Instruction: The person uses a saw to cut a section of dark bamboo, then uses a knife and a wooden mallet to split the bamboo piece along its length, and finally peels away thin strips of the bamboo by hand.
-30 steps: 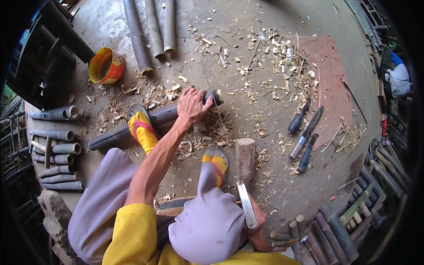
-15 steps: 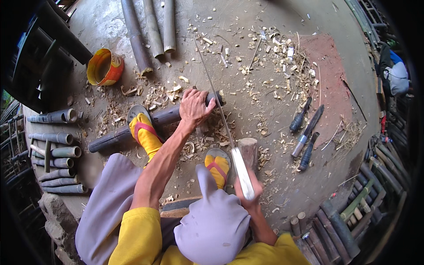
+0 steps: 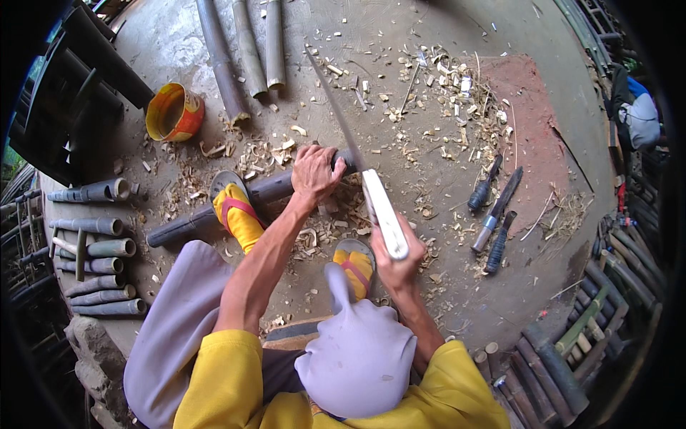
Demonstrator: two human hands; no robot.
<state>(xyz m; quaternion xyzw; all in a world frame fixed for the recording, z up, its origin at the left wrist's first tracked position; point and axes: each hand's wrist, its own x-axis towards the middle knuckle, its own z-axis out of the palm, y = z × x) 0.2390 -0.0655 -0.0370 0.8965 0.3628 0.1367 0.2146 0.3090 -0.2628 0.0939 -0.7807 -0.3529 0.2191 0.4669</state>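
A dark bamboo pole (image 3: 275, 187) lies slantwise in front of me, its far right end raised. My left hand (image 3: 314, 173) is wrapped over it near that end, pressing from above. Farther down the pole rests my foot (image 3: 239, 214), in a yellow sock and a sandal. My right hand (image 3: 400, 261) is closed round the white handle of a handsaw (image 3: 384, 214). The long thin blade points away from me and crosses the pole's end, just right of my left hand. Whether its teeth touch the bamboo, I cannot tell.
Shavings and chips litter the floor. Several dark-handled blades (image 3: 493, 214) lie to the right by a reddish patch (image 3: 529, 107). An orange-yellow tub (image 3: 187, 118) and long bamboo poles (image 3: 223, 71) are beyond. Cut bamboo pieces line the left (image 3: 89, 191) and lower right (image 3: 561, 375).
My right hand has pushed the saw forward and away from me, bringing its handle closer to the pole. My left hand stays in place on the bamboo.
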